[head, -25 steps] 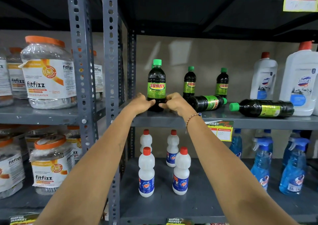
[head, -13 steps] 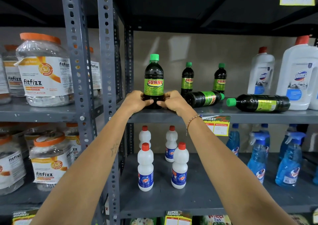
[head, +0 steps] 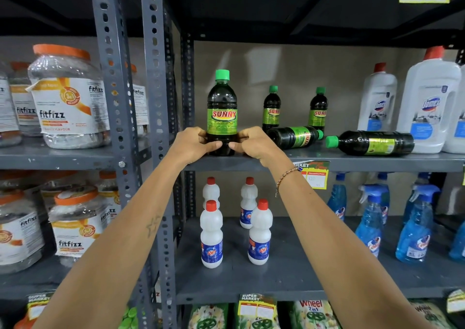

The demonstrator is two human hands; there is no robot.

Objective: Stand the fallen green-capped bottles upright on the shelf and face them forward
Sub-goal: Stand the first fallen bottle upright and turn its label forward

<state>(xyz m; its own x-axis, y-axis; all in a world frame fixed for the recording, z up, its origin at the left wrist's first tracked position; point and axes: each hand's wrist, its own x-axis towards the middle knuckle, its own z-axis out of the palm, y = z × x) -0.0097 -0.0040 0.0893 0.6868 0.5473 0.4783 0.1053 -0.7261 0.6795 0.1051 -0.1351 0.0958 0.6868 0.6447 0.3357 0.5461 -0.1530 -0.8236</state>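
Observation:
A dark green-capped SUNNY bottle [head: 222, 112] stands upright at the front left of the grey shelf [head: 377, 162], label facing me. My left hand [head: 192, 144] and my right hand [head: 255, 145] grip its base from either side. Two more SUNNY bottles stand upright at the back: one [head: 271, 108] and another [head: 318, 108]. Two lie fallen: one [head: 294, 137] just right of my right hand with its cap pointing right, and a second [head: 372, 143] further right with its cap pointing left.
White cleaner bottles [head: 430, 102] stand at the shelf's right end. Perforated grey uprights [head: 110, 102] border the left, with fitfizz jars [head: 68, 97] beyond. Below are white red-capped bottles [head: 211, 235] and blue spray bottles [head: 370, 223]. A yellow price tag [head: 314, 175] hangs on the shelf edge.
Both hands stay on the front bottle's base and the bottle stays upright; its label now faces forward more squarely. The view has shifted slightly closer.

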